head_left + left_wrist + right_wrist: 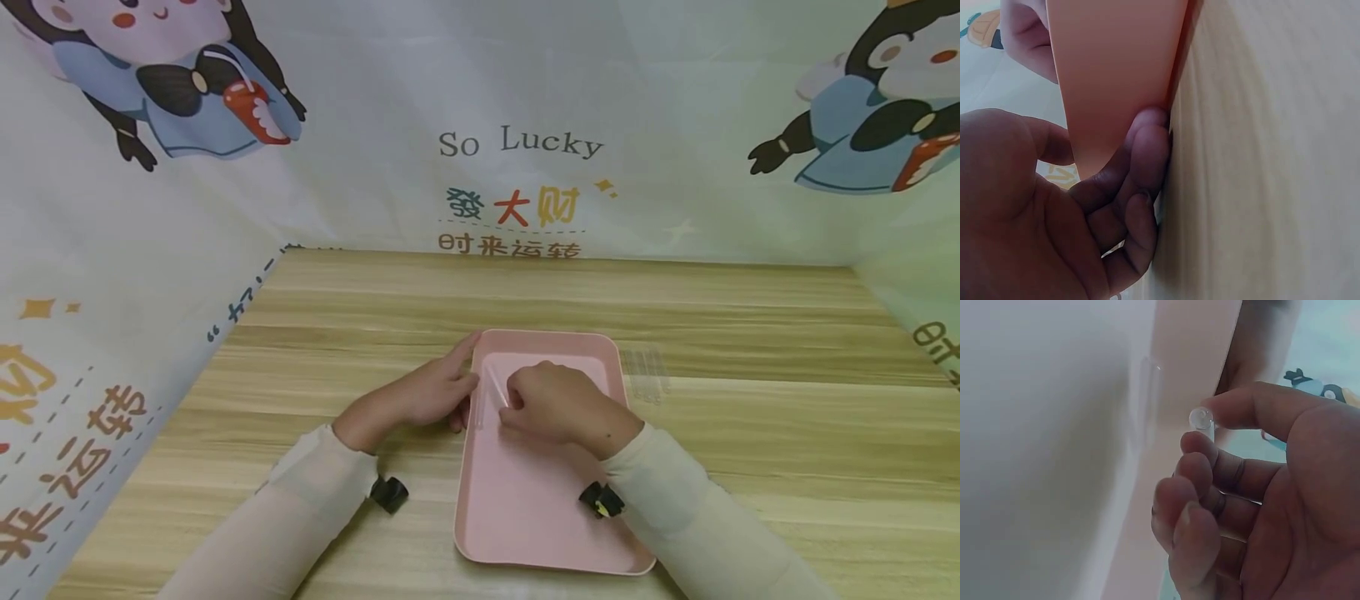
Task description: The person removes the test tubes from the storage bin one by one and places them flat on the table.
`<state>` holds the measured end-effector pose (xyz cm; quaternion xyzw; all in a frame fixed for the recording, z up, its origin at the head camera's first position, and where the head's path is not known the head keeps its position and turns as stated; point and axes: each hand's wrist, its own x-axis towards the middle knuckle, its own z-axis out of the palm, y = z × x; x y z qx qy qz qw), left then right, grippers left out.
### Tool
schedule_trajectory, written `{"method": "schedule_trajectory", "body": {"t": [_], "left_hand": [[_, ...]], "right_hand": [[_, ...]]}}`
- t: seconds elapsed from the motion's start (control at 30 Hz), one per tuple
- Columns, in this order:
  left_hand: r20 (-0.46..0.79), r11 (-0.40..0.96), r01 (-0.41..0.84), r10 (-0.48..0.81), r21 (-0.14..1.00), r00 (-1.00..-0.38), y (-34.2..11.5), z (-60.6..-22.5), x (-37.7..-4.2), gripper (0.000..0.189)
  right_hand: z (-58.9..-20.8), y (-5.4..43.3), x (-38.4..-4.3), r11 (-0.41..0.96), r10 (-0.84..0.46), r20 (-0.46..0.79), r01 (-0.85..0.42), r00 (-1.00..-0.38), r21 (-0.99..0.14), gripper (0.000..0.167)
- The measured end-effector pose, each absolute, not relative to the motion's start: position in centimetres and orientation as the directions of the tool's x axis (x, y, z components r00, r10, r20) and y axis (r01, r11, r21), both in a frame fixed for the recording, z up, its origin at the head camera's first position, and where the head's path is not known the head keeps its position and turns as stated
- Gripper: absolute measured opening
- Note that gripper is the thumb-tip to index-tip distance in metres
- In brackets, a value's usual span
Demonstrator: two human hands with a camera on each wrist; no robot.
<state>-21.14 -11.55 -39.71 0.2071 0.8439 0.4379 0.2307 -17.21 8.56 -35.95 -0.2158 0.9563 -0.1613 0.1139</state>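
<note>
A pink tray [540, 517] lies lengthwise on the table. My left hand [431, 392] grips its left edge; in the left wrist view the thumb touches the tray wall [1113, 69] and the curled fingers [1149, 156] sit by its underside. Over the tray's left part, my right hand [558, 404] pinches a clear tube [496, 385] between thumb and fingers. The right wrist view shows the rounded end of this tube [1201, 417] at the fingertips. Another clear tube [1145, 403] lies inside the tray along its left wall.
Several clear tubes [647, 375] lie side by side on the wooden table [750, 467], just right of the tray. A printed cloth [360, 167] hangs at the back and both sides of the table.
</note>
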Motion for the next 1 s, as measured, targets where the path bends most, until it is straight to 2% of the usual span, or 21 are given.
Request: {"method": "schedule_trajectory", "body": {"t": [0.5,1.0], "left_hand": [[-0.227,0.539,0.129,0.545,0.833,-0.807,-11.5,-39.5,-21.1,0.069],[-0.232,0.544,0.125,0.54,0.83,-0.809,-11.5,-39.6,-21.1,0.069]], "right_hand": [[-34.2,10.1,-17.3,0.816,-0.488,-0.052,-0.435,-0.871,-0.381,0.03],[-33.7,11.2,-17.8,0.813,-0.494,0.001,-0.463,-0.869,-0.353,0.03]]}}
